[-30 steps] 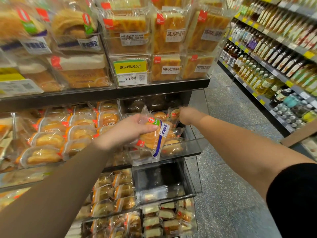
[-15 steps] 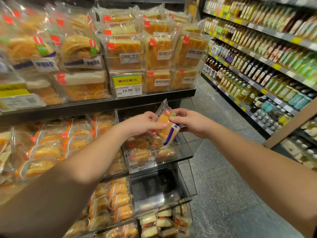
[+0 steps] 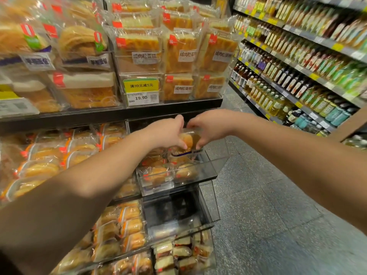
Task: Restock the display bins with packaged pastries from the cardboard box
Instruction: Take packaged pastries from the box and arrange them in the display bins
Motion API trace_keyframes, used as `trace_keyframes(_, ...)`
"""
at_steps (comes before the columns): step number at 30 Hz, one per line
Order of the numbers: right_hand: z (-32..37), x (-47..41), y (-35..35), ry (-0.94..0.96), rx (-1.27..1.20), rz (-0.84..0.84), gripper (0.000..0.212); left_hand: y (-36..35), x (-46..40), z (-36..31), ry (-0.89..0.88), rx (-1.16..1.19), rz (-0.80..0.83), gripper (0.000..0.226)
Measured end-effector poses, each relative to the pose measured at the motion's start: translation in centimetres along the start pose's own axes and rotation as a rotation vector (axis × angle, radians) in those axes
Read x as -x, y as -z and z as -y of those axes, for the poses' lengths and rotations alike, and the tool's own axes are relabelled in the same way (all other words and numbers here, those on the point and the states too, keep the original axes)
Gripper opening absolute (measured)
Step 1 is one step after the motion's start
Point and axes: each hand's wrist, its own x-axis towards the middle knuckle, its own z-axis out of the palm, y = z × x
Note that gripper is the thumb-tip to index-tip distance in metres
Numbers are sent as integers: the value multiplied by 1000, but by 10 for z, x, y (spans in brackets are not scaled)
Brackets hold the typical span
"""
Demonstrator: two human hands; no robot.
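Now 1 packaged pastry [image 3: 187, 140] is gripped by both hands, left hand [image 3: 166, 133] and right hand [image 3: 210, 127] curled round its wrapper, just above the clear display bin [image 3: 208, 171]. Versus 0.5 s ago, the pack has been lowered toward the pastries in the bin. Price tag [image 3: 141, 97] reads 19.90.

Glossy clear plastic pastry wrapper [image 3: 189, 140]

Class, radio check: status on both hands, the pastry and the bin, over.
Left hand and right hand both gripping one packaged pastry. Pastry held just above the clear bin, not yet released. Bin part full; nothing blocking the drop.
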Motion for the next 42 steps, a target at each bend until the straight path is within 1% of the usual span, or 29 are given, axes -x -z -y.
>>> trace_keyframes(1, 4, -4, -2, 1, 6, 28, 73, -1, -3, -2, -5, -10, -7, 68)
trace_keyframes(3, 6, -9, -7, -1, -67, 49, 64, -7, -6, -3, -11, 6, -5, 77)
trace_keyframes(4, 3, -10, -9, -16, -94, 57, 62, -11, -6, -1, -6, 42, -15, 80)
trace_keyframes(6, -5, -10, -10, -90, -103, 74, 61, -22, -5, 6, 46, 193, -59, 84)
trace_keyframes(7, -10, -10, -9, -145, -96, 80, 61, -27, -4, 10, 99, 279, -90, 82)
trace_keyframes(9, -20, -12, -6, -256, -71, 81, 63, -42, -3, 17, 208, 356, -129, 66)
trace_keyframes(10, -23, -15, -5, -305, -53, 87, 61, -50, -4, 20, 229, 323, -127, 56)
trace_keyframes(12, -20, -25, -5, -367, -4, 149, 44, -65, -9, 22, 206, 205, -83, 43)
trace_keyframes(14, -14, -39, -11, -378, 48, 212, 25, -76, -16, 21, 159, 134, -17, 47)
trace_keyframes(15, -12, -47, -16, -378, 79, 221, 20, -80, -19, 20, 144, 101, 27, 51)
trace_keyframes(16, -11, -53, -23, -380, 105, 221, 18, -83, -23, 20, 135, 54, 73, 56)
trace_keyframes(18, -11, -63, -35, -388, 135, 218, 23, -90, -27, 21, 148, -34, 162, 69)
trace_keyframes(19, -11, -67, -42, -387, 132, 213, 24, -92, -28, 22, 162, -62, 188, 71)
trace_keyframes(22, -15, -82, -66, -390, 65, 184, 16, -97, -29, 24, 174, -101, 184, 67)
trace_keyframes(25, -22, -94, -88, -431, -3, 120, 10, -99, -29, 23, 187, -129, 184, 72)
trace_keyframes(27, -26, -102, -99, -447, -41, 91, 10, -101, -27, 23, 203, -141, 173, 74)
trace_keyframes(30, -31, -116, -111, -405, -70, 89, 15, -104, -27, 24, 234, -138, 157, 73)
trace_keyframes(33, -37, -129, -125, -339, -71, 106, 36, -105, -25, 25, 240, -119, 142, 72)
trace_keyframes(35, -38, -132, -130, -306, -64, 114, 45, -105, -23, 27, 236, -105, 123, 69)
trace_keyframes(38, -41, -133, -136, -252, 7, 80, 55, -107, -21, 31, 227, -104, 122, 66)
trace_keyframes(39, -42, -134, -138, -235, 29, 63, 57, -107, -21, 32, 225, -107, 119, 64)
trace_keyframes(42, -42, -134, -143, -238, 20, 52, 51, -107, -21, 33, 229, -104, 97, 57)
